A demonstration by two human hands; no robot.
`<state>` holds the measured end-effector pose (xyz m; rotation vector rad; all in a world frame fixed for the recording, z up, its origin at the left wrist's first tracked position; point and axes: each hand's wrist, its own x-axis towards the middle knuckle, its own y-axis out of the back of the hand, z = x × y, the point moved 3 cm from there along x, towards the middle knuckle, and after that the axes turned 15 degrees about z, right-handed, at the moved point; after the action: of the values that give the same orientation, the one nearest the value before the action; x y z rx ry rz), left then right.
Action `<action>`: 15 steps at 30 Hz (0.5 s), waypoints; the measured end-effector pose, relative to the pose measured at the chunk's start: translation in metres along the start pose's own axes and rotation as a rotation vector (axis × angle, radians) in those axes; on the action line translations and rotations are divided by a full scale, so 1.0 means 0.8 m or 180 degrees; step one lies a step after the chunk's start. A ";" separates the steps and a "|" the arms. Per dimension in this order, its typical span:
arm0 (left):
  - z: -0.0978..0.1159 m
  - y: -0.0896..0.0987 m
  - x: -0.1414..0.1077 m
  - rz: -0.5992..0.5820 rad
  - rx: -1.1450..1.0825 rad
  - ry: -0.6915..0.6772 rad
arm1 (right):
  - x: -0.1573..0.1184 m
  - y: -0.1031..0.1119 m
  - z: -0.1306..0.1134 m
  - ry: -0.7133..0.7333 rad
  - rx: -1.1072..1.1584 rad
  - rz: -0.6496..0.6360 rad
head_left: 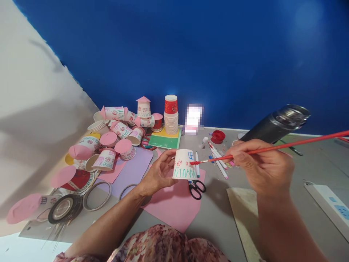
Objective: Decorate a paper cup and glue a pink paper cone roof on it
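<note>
A white paper cup [184,164] is upside down in my left hand [160,171], the fingers behind its left side and the thumb near its rim. Green grass strokes, red blossoms and a blue window mark its side. My right hand [263,163] pinches a long red paintbrush [300,141], whose red tip touches the cup just below the window. Under the cup lie black-handled scissors [196,190] and pink paper [177,207]. Behind the brush are several markers [218,160] and a red paint dish [217,137].
Decorated cups with pink paper roofs [121,129] crowd the left side. A cup stack [171,122] stands at the back. Rolls of tape [97,196] lie at left. A dark flask [275,122] leans behind my right hand, with a power strip [329,207] at right.
</note>
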<state>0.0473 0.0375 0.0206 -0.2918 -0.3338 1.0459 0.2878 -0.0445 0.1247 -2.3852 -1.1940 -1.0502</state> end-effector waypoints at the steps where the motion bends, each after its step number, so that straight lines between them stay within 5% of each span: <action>1: -0.001 0.000 0.000 -0.0008 0.0009 -0.0007 | 0.000 0.000 0.000 0.0007 -0.0028 -0.0023; 15: 0.004 -0.002 0.000 0.0012 -0.0129 0.0138 | 0.003 0.008 -0.003 -0.0040 -0.0187 0.0175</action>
<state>0.0474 0.0366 0.0239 -0.3512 -0.3157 1.0360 0.2923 -0.0481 0.1285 -2.4577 -1.1097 -1.0686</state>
